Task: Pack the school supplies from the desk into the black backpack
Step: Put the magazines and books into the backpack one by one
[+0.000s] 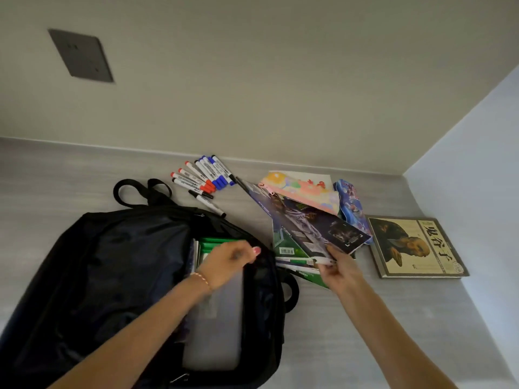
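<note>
The black backpack (106, 276) lies unzipped on the grey desk (365, 318), with green books (216, 244) and a translucent folder (222, 318) inside. My left hand (230, 262) grips the backpack's opening edge and holds it apart. My right hand (341, 269) pinches the near edge of a dark purple magazine (317, 223) that lies tilted on a stack of green books (292, 259) to the right of the bag. Several whiteboard markers (200, 176) with red, blue and black caps lie behind the bag.
A pastel flowered pouch (303, 190) and a blue patterned pouch (352, 209) sit behind the magazine. A tan hardcover book (415, 247) lies at the far right near the side wall. A wall borders the desk at the back.
</note>
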